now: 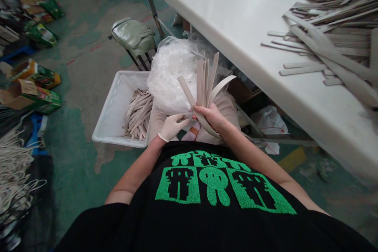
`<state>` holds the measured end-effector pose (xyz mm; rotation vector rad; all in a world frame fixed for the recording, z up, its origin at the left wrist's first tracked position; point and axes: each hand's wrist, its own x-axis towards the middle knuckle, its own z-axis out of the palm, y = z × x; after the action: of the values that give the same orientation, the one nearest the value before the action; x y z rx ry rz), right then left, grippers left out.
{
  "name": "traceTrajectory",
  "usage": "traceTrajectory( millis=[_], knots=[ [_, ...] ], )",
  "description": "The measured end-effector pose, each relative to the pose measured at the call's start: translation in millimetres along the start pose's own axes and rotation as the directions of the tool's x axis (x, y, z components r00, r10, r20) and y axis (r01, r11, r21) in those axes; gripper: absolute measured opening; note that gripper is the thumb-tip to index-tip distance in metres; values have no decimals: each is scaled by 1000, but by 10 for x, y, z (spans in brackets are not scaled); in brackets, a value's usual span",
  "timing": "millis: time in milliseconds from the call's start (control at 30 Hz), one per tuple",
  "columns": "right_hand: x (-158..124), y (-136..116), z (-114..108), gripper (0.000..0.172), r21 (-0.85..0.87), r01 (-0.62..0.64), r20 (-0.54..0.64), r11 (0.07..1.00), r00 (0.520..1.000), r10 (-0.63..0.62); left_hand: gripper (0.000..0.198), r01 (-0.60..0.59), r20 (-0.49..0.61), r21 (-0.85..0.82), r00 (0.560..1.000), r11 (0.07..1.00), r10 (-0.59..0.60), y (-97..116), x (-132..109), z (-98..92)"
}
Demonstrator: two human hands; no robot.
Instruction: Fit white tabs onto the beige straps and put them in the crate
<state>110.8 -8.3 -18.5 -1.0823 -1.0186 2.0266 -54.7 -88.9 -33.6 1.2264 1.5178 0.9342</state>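
Flat beige-grey strips [202, 82] stand fanned in the right hand [208, 116]. One, paler, bows out to the right; the lower ends seem mostly hidden.

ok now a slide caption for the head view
Bare right hand holds a bunch of beige strips, gloved left hand nearby.

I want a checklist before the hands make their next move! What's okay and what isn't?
1. Bare right hand gripping the bundle of flat beige strips: ok.
2. Held strips all lined up: not ok, some fan outward and one curves away.
3. Left hand, in a thin white glove, touching a strip: cannot tell, its fingertips are too close to the bundle.
4. Rectangular white plastic bin open on top: ok, with loose beige strips inside.
5. Pile of flat beige strips on the long white table tidy: not ok, many crisscross.
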Motion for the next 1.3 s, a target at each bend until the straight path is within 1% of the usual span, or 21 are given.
traceTrajectory(
  millis=[67,133,233,300,333,400,433,500,567,633,700,800,900,1000,1067,1133,1200,1300],
  knots=[
    [-5,6,24,31,-12,25,-2,1000,1000,-25,30,69,67,-48,996,996,-66,-37,17,94],
    [-10,4,29,32,-32,45,-12,998,999,-46,26,127,105,-48,987,991,-122,-87,24,144],
    [-8,-7,24,33,-65,65,-19,996,998,-66,21,180,109,-29,978,983,-176,-130,26,187],
    [-11,-27,12,35,-67,77,-45,995,996,-80,25,222,84,-130,974,966,-213,-122,44,208],
    [-22,-42,-2,37,-63,90,-65,994,993,-95,29,244,69,-226,970,943,-235,-109,61,213],
    [-80,-81,-56,38,-73,136,-115,988,983,-144,39,265,39,-451,960,852,-278,-69,110,204],
    [-131,-101,-99,38,-91,159,-140,983,975,-171,42,258,21,-548,955,795,-296,-45,139,189],
    [-278,-130,-212,37,-150,181,-181,972,961,-207,44,226,-17,-690,945,688,-327,7,199,143],
    [-467,-131,-341,36,-222,154,-176,963,965,-195,43,197,-40,-768,934,609,-354,60,254,96],
    [-661,-97,-453,38,-302,94,-113,949,985,-133,39,187,-46,-806,926,562,-375,109,298,67],
    [-820,-41,-524,39,-389,39,-43,920,997,-60,37,182,-50,-826,918,533,-392,149,330,66],
    [-948,37,-542,35,-491,12,24,871,1000,0,34,173,-60,-836,914,520,-401,191,348,97],
    [-963,64,-503,31,-578,26,70,816,997,18,34,171,-51,-826,926,537,-374,207,336,123],
    [-932,55,-471,30,-662,75,78,746,996,-32,40,165,-50,-824,932,542,-360,208,315,115],
    [-911,48,-465,30,-687,102,81,720,995,-64,46,159,-52,-825,934,543,-354,211,301,95],
    [-891,43,-460,30,-694,108,87,712,994,-65,50,162,-52,-817,935,553,-351,219,283,87],
    [-863,33,-442,30,-689,108,94,716,994,-60,50,175,-41,-800,939,574,-343,227,249,118],
    [-799,-7,-373,29,-651,120,110,749,992,-63,50,213,24,-773,951,597,-309,226,157,246]
  ],
)
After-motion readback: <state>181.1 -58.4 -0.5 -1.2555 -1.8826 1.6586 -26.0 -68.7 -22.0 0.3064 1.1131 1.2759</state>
